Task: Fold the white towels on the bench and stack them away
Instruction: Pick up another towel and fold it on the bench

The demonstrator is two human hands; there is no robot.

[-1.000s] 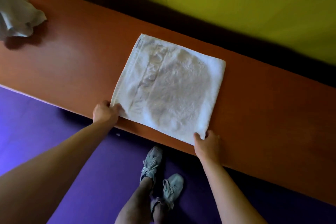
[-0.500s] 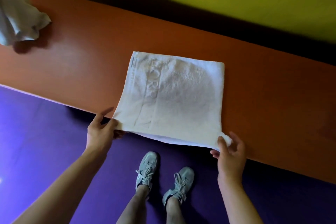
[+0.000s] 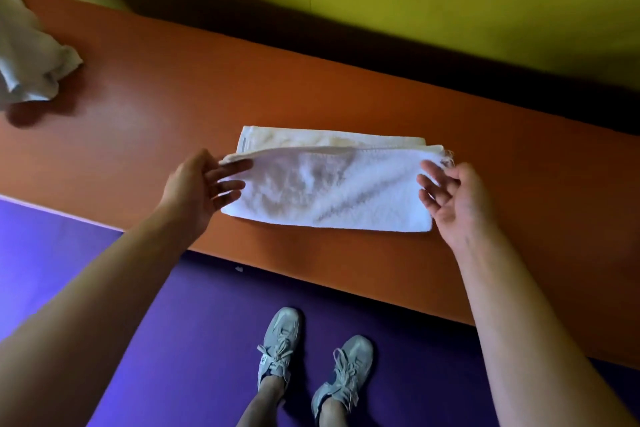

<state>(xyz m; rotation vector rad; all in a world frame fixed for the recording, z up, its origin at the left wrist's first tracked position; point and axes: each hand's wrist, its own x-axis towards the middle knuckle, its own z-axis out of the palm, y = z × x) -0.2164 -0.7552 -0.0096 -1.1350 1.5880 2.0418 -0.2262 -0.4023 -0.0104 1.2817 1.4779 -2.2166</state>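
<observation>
Half a second ago the near edge of the white towel hung off the front of the orange bench, pinched at its two near corners; now that edge has been carried over towards the wall, and the towel lies doubled as a long strip in the middle of the bench. From where I stand, the upper layer stops just short of the far hem, so a narrow band of the lower layer shows beyond it.

Her or his left hand sits at the strip's left end, fingers spread and nearly straight, tips touching the cloth without gripping. The right hand is at the right end, palm turned up, fingers loosely open; I cannot tell whether they touch the frayed corner or have just let it go.

To finish this fold well, I would say the top edge wants nudging until it meets the far hem, then a flat palm run from the middle outward to press the ripples out. After that, one short end should go over the other.

A second, crumpled towel waits at the bench's far left end, well apart.
</observation>
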